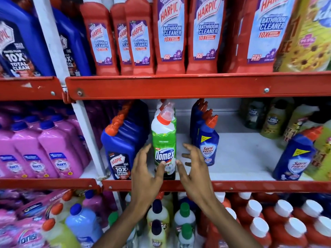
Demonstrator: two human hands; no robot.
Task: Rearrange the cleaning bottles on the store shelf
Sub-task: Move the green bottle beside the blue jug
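Both hands are spread with fingers loose, the left hand [146,170] and right hand [192,165] flanking the green Domex bottle [164,142]; thumbs brush its lower label, yet neither grasps it. It stands upright at the front edge of the middle shelf [215,186], probably being squared up. It sits between the blue Harpic bottles [121,145] and the Sani Fresh row [207,144].

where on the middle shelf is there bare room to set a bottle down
Bare white shelf lies between the two blue Sani Fresh bottles. A narrower gap sits right of the green Domex bottle. Left of it, blue Harpic bottles crowd in.
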